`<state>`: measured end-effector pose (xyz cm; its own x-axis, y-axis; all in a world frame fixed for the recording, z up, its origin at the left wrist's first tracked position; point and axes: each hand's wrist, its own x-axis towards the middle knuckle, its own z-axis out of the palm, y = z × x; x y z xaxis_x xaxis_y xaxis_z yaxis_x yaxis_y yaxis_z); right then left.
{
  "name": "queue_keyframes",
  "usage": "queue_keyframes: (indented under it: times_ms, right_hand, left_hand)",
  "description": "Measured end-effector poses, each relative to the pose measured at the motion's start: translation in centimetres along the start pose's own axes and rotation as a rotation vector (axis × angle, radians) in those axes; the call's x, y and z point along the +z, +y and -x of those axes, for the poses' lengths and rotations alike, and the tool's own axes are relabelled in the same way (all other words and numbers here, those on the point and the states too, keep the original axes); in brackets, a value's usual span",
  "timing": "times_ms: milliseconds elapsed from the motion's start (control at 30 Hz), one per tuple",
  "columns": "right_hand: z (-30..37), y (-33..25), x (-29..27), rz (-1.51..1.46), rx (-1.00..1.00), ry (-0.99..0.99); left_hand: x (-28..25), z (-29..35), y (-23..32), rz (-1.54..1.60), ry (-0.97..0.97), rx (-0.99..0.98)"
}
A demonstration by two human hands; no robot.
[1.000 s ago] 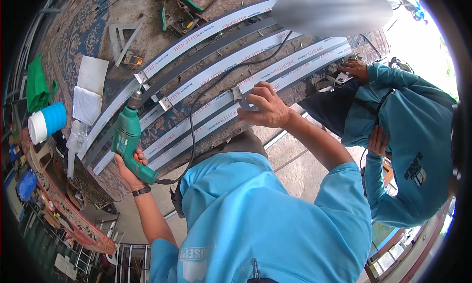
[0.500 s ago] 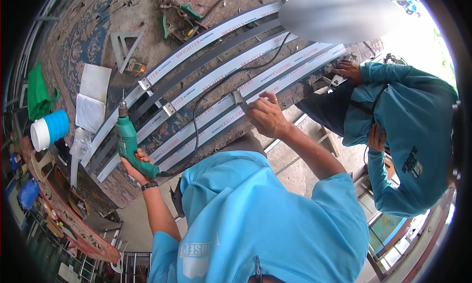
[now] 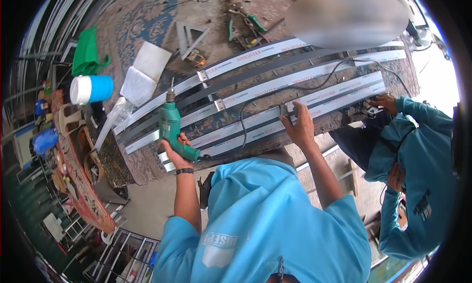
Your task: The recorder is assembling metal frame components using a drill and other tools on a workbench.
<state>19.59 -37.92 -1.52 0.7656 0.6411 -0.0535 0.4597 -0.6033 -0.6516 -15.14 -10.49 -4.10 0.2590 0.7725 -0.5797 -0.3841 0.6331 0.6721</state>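
My left hand (image 3: 178,154) is closed round the handle of a green power drill (image 3: 170,120), its bit pointing to the far side. A black cord runs from the drill across the long metal strips. My right hand (image 3: 301,129) is over the near strips, thumb and fingers apart, beside a small metal bracket (image 3: 283,110); whether it touches the bracket I cannot tell. The curved strips (image 3: 265,91) lie side by side, most covered in white printed film, with a dark strip (image 3: 246,77) among them. Another small bracket (image 3: 219,105) sits farther left.
A triangular square (image 3: 186,39), a tape measure (image 3: 196,59) and pliers (image 3: 253,24) lie at the back. Papers (image 3: 142,76), a blue-and-white jug (image 3: 93,89) and a green bag (image 3: 86,56) are left. A co-worker (image 3: 413,179) stands right, one hand at the table edge.
The view has shifted, so the table appears farther right and lower. My right hand has opened its fingers near the bracket. My left hand still holds the drill.
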Motion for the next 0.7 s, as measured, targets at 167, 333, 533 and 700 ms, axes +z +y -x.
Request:
queue_keyframes:
  times_ms: [167, 333, 533, 700]
  right_hand:
    - [-1.5, -1.6, 0.0, 0.067, 0.135, -0.120]
    - [-1.2, -1.3, 0.7, -0.048, 0.117, -0.105]
    - [0.1, 0.9, -1.1, -0.224, 0.165, -0.007]
    - [-0.2, 3.9, -2.9, 0.186, 0.045, 0.164]
  left_hand:
    - [-0.6, 0.4, -0.3, -0.039, 0.058, 0.022]
    - [0.7, 0.9, -0.1, -0.148, 0.083, 0.071]
    - [-0.2, 0.5, 0.0, -0.139, 0.073, 0.043]
    - [-0.3, 0.9, -0.1, -0.149, 0.096, 0.039]
